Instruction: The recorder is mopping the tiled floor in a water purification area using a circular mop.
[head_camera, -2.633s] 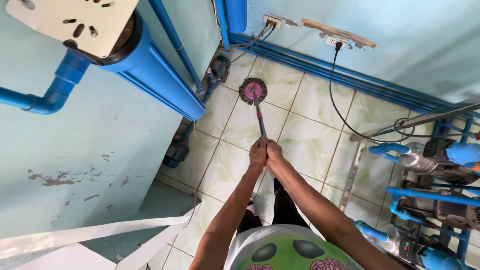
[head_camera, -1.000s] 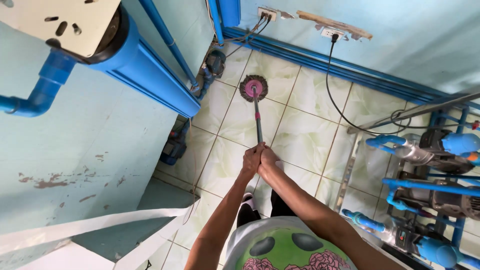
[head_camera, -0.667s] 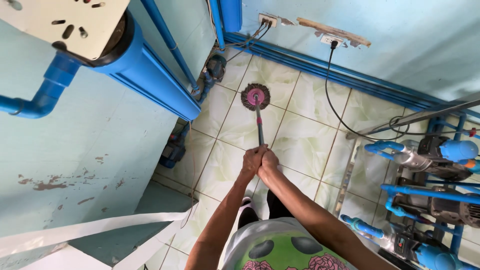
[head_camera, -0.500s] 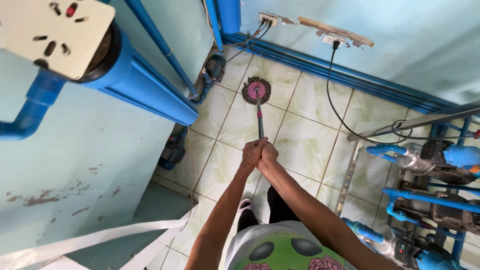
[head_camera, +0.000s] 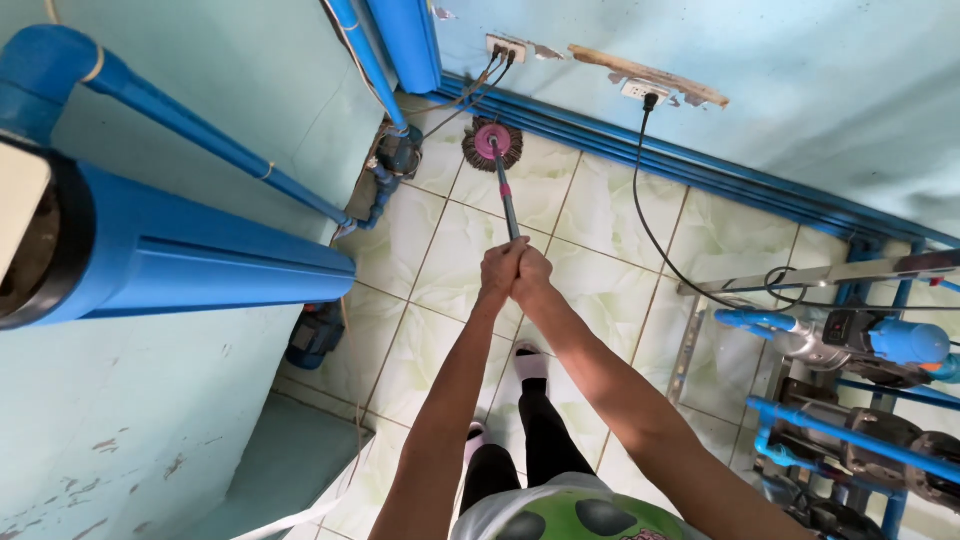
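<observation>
1. Left hand (head_camera: 497, 268) and right hand (head_camera: 531, 277), pressed side by side, both clamped around the near end of the mop handle (head_camera: 506, 200).
2. Round mop head (head_camera: 491, 145), pink hub with dark fringe, resting on the tiled floor (head_camera: 590, 290) at the far wall, just right of a blue pipe (head_camera: 360, 50).
3. Black cable (head_camera: 650, 230) trailing across the floor to the right.

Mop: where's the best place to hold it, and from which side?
Probably the near end of the mop handle, where the left hand and right hand wrap it together now. The handle is a thin straight pole slanting up toward the person, with the round head down on the tiled floor, so come from above.
</observation>
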